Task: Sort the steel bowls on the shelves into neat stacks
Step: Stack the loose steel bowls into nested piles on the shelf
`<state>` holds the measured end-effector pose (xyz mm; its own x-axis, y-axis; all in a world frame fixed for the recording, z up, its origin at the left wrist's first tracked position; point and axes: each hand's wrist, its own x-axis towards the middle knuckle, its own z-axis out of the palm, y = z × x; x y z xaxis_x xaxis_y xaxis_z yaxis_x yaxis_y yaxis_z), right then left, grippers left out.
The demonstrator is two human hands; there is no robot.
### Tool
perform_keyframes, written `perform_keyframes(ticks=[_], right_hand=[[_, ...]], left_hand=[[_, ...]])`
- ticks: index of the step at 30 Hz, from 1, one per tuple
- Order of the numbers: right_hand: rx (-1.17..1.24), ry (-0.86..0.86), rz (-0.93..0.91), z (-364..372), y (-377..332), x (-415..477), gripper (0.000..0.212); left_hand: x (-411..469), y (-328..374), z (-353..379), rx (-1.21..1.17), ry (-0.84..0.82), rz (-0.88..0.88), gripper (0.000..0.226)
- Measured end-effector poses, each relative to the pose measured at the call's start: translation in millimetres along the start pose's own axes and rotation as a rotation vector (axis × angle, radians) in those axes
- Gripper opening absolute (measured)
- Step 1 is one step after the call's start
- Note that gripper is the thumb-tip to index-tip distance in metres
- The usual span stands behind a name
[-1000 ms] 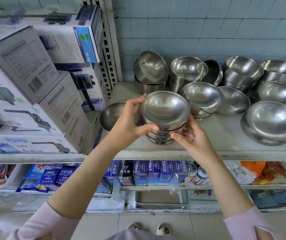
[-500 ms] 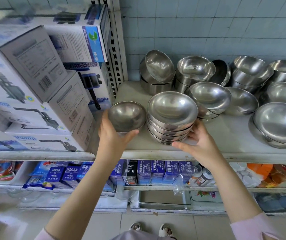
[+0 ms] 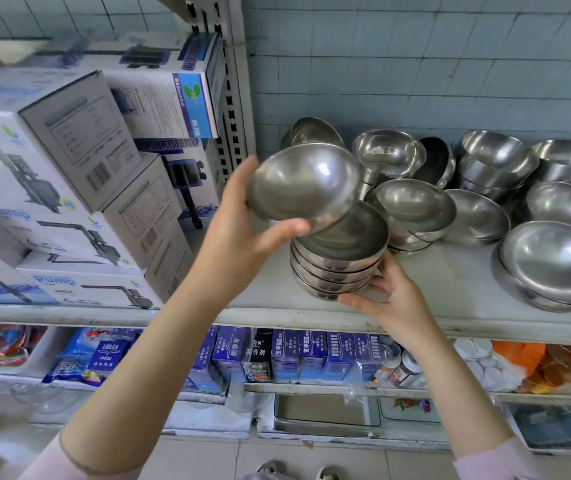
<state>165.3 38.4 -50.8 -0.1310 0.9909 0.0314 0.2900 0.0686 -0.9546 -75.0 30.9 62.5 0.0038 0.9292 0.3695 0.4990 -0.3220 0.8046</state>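
- Several white pump boxes (image 3: 69, 188) stand piled at the left end of the shelf (image 3: 450, 306), beside a slotted upright.
- One steel bowl (image 3: 306, 183) is held in the air by the left hand (image 3: 239, 237). The thumb is hooked under its near rim and the fingers curl behind its left side. The bowl is tilted, hollow toward the camera, just above the stack and overlapping it.
- Five or so nested bowls form the stack (image 3: 337, 265), which sits near the front edge of the shelf at mid-frame. Its top bowl is partly hidden by the lifted one.
- At the stack's near right side lies the right hand (image 3: 391, 299), spread flat against it. The thumb runs along the bottom bowl and the fingers reach up the wall, closed round nothing.
- Many other bowls (image 3: 554, 261), single and in low stacks, crowd the shelf farther right and back toward the tiled wall, several tipped against each other.
- Blue packets (image 3: 311, 355) line the lower shelf.
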Motion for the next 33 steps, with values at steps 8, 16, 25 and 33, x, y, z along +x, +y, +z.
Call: perform_keyframes(ticks=[8, 16, 25, 33], right_hand=[[0.001, -0.014, 0.001, 4, 2, 2, 0.107], [-0.046, 0.007, 0.001, 4, 3, 3, 0.1], [-0.115, 0.015, -0.006, 27, -14, 19, 0.088], [-0.062, 0.002, -0.03, 76, -27, 72, 0.071]], left_hand=[[5, 4, 29, 0.028, -0.235, 0.003, 0.093], [9, -11, 30, 0.11, -0.317, 0.006, 0.117], [-20, -55, 2, -0.076, -0.169, -0.167, 0.113], [-35, -93, -18, -0.112, -0.157, -0.273, 0.052]])
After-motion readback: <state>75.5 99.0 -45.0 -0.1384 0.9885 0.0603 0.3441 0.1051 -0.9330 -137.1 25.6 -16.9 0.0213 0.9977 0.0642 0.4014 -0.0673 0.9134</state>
